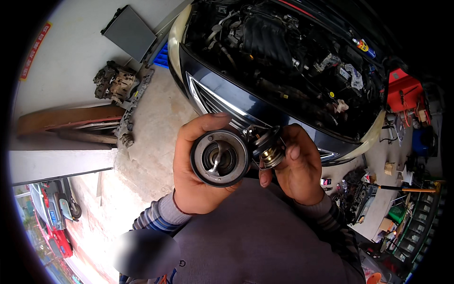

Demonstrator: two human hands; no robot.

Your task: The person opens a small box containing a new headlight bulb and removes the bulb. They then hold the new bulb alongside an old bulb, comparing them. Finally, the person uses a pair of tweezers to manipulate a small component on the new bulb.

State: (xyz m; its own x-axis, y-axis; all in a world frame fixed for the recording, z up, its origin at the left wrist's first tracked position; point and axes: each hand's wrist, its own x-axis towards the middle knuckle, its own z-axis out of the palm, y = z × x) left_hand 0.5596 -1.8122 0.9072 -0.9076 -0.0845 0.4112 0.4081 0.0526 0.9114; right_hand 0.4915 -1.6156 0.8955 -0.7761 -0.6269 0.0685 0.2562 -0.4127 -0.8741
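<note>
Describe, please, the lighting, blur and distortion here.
Head view: glare bleaches the floor at lower left; the engine cover is dim; a dark patch near the lower edge is blurred; the bin rack curves along the right rim; the round metal part looks sharp.

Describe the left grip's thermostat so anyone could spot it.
Start at the dark car, engine bay exposed; drop to the left grip. It holds the thermostat face-on, a black-rimmed metal disc. Unlike the second thermostat in the right grip, side-on with coil spring showing, it presents a curved bridge.
</note>
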